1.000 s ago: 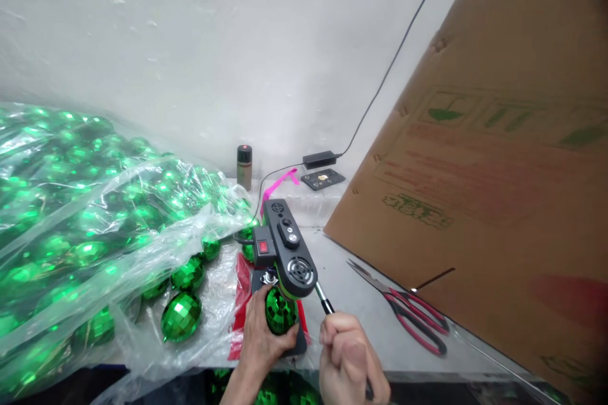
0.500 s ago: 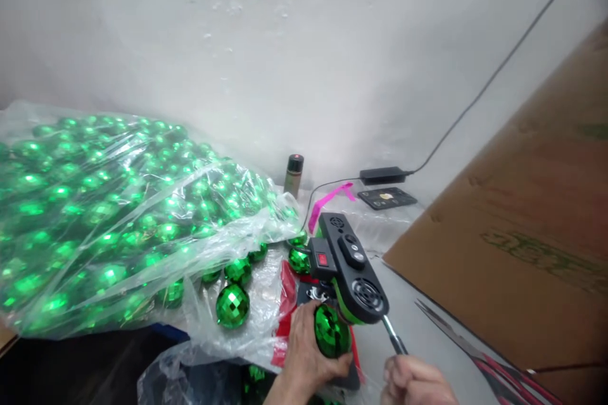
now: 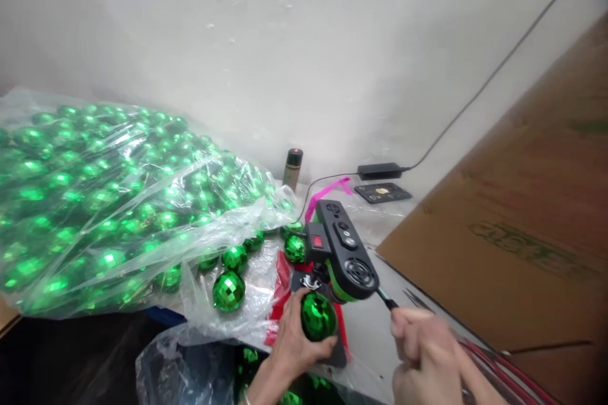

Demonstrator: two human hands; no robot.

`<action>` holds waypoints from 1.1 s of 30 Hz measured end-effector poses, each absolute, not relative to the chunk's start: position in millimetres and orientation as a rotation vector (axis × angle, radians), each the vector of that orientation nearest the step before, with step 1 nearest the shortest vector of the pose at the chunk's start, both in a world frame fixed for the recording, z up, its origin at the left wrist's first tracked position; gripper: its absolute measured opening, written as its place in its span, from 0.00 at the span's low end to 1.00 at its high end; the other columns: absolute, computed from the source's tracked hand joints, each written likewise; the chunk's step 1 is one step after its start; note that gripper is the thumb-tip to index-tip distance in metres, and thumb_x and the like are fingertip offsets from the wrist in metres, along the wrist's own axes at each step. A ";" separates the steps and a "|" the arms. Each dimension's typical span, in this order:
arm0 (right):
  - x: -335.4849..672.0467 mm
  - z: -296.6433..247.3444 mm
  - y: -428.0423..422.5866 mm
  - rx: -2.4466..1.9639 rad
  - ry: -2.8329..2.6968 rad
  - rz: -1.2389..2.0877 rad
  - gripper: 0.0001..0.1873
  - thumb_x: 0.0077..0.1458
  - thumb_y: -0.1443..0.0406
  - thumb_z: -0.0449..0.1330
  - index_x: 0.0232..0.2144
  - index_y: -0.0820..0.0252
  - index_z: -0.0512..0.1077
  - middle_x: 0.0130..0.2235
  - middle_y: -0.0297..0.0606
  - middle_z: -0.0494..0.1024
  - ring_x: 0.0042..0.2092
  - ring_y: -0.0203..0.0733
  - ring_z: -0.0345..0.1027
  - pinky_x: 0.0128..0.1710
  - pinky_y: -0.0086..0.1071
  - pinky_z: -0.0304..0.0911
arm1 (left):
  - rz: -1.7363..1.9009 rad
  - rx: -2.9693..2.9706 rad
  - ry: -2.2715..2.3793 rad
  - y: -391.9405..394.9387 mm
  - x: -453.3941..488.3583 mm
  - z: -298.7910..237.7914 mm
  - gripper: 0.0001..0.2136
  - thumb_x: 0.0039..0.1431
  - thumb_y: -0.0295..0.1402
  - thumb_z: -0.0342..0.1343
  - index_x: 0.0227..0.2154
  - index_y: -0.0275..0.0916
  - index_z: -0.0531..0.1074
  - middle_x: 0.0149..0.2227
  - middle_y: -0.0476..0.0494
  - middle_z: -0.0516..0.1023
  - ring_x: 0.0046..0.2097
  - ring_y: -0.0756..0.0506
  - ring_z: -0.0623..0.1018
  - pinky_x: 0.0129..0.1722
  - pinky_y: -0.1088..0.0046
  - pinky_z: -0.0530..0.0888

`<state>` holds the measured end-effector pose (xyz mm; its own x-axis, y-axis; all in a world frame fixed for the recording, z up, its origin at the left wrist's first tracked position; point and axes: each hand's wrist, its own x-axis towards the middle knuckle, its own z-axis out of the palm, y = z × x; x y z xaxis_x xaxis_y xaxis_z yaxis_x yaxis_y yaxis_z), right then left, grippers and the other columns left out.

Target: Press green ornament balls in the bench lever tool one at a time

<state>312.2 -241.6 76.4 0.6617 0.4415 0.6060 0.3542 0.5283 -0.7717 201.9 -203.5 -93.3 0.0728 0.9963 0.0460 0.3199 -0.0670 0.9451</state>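
Observation:
My left hand (image 3: 295,338) grips a shiny green faceted ball ornament (image 3: 318,316), thumb and fingers around its sides. The ball is close to a black and green machine (image 3: 346,250) with round vents and a red switch. My right hand (image 3: 422,342) is closed around the end of a metal lever (image 3: 386,298) that sticks out of the machine's near right side. Under the left hand lies a dark base plate (image 3: 336,354) on red plastic (image 3: 281,285). Where the ball meets the machine is partly hidden.
A clear plastic bag (image 3: 118,202) full of green balls covers the left side, with several loose balls (image 3: 228,291) beside it. A spray can (image 3: 292,169), a black adapter (image 3: 379,171) and a phone-like slab (image 3: 382,193) lie near the wall. On the right stands a cardboard box (image 3: 513,221), with scissors-like blades (image 3: 418,299) beside it.
My right hand has moved up and the lever now points more sideways. The left hand still holds the ball, which looks slightly farther from the machine. The whole view has shifted a little.

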 end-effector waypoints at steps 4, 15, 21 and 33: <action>305.5 82.6 -237.3 -0.956 -0.968 0.116 0.28 0.72 0.60 0.63 0.19 0.57 0.64 0.21 0.31 0.64 0.27 0.36 0.64 0.26 0.32 0.54 | 1.107 1.484 1.395 -237.2 178.5 -97.8 0.43 0.46 0.33 0.73 0.68 0.39 0.68 0.66 0.29 0.79 0.66 0.28 0.80 0.69 0.43 0.76; 308.5 66.8 -250.1 -0.958 -1.091 0.125 0.26 0.76 0.66 0.57 0.22 0.57 0.63 0.24 0.30 0.65 0.30 0.35 0.66 0.26 0.29 0.55 | 0.508 1.786 1.539 -336.6 104.8 -179.4 0.35 0.56 0.38 0.70 0.68 0.45 0.74 0.71 0.30 0.76 0.70 0.28 0.77 0.70 0.47 0.74; 306.3 65.8 -248.6 -0.952 -1.076 0.100 0.25 0.76 0.66 0.57 0.23 0.58 0.65 0.25 0.30 0.67 0.29 0.34 0.66 0.26 0.28 0.55 | 0.003 1.721 1.538 -297.7 139.9 -191.6 0.37 0.57 0.34 0.64 0.72 0.42 0.70 0.76 0.27 0.66 0.79 0.25 0.62 0.76 0.39 0.59; 306.7 62.8 -244.1 -0.901 -1.059 0.019 0.24 0.70 0.70 0.58 0.21 0.58 0.61 0.22 0.29 0.60 0.28 0.33 0.64 0.25 0.28 0.53 | 0.165 1.899 1.427 -265.2 89.0 -105.9 0.18 0.76 0.36 0.47 0.43 0.43 0.85 0.45 0.39 0.89 0.50 0.38 0.87 0.56 0.64 0.80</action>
